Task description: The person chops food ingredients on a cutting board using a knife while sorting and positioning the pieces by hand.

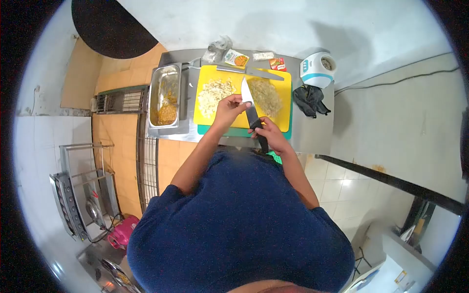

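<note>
A knife (253,116) with a black handle is held over the near edge of the yellow cutting board (202,115), its blade pointing away from me. My right hand (269,133) is closed around the handle. The fingers of my left hand (232,108) pinch the knife near where blade and handle meet. Pale chopped pieces (215,96) lie on the board's left half, and a brownish chopped heap (265,97) on its right half. A second, longer knife (264,73) lies across the board's far edge. A green board (205,130) shows under the yellow one.
At the left stands a metal tray (153,97) with orange-brown food. Behind the board are a clear plastic bag (218,47), a seasoning packet (237,58) and a red box (277,64). A black bag (309,100) and a white-blue container (315,73) are at the right.
</note>
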A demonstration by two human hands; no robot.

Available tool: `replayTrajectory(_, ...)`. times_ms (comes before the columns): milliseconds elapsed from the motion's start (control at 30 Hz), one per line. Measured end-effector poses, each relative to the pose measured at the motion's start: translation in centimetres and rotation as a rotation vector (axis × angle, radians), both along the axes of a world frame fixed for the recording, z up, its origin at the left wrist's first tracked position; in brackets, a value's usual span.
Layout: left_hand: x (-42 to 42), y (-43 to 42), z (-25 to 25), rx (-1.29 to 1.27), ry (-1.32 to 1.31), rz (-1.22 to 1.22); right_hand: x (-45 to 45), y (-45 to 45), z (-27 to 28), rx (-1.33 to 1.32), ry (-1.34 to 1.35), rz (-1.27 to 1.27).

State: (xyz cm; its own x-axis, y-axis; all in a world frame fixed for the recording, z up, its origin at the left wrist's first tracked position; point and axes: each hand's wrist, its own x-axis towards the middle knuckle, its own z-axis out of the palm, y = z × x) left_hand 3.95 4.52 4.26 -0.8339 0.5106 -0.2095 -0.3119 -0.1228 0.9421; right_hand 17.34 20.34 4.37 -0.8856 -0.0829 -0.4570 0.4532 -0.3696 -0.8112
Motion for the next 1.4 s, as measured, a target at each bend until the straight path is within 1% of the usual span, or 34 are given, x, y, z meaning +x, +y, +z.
replayTrajectory(167,-1.0,-1.0,-1.2,-0.004,0.009,-0.080,0.8,-1.6,0.3,0.008,-0.026,-0.056)
replayTrajectory(267,-1.6,-1.5,-0.8,-0.063,-0.007,-0.107,0.8,-2.8,0.3,0.018,-0.005,-0.097)
replayTrajectory(367,-2.4,-2.5,-0.1,-0.139,0.038,-0.141,0.6,-4.2,0.0,0.033,-0.002,-0.104)
replayTrajectory(433,-2.9,-3.5,0.0,-0.161,0.041,-0.201,0.5,-5.1,-0.2,0.046,-0.005,-0.097)
replayTrajectory(567,-3.8,-5.3,-0.8,-0.127,0.048,-0.292,0.6,-6.7,-0.1,0.094,-0.010,-0.091)
replayTrajectory(667,-3.9,-6.3,-1.3,-0.086,0.023,-0.294,0.5,-7.6,-0.2,0.108,-0.034,-0.102)
replayTrajectory(800,-4.3,-7.9,-0.4,-0.065,0.018,-0.309,-0.2,-8.9,0.7,0.159,-0.057,-0.087)
replayTrajectory(900,-5.0,-9.4,-0.5,-0.047,0.003,-0.300,-1.2,-10.4,2.2,0.274,-0.116,-0.059)
replayTrajectory(1000,-6.0,-11.7,-0.3,-0.063,-0.006,-0.270,-2.4,-12.2,1.6,0.321,-0.087,-0.076)
replayTrajectory(1067,-6.6,-13.3,0.3,-0.104,0.014,-0.255,-3.0,-13.3,0.5,0.328,-0.072,-0.068)
replayTrajectory(1267,-8.8,-17.7,0.0,-0.125,0.036,-0.246,-4.7,-17.0,0.5,0.270,-0.023,-0.059)
replayTrajectory(1367,-9.5,-19.4,-0.7,-0.048,0.002,-0.224,-5.2,-18.8,1.2,0.261,-0.022,-0.057)
replayTrajectory(1400,-9.5,-19.9,-0.4,-0.057,-0.021,-0.218,-5.3,-19.4,1.3,0.259,-0.019,-0.058)
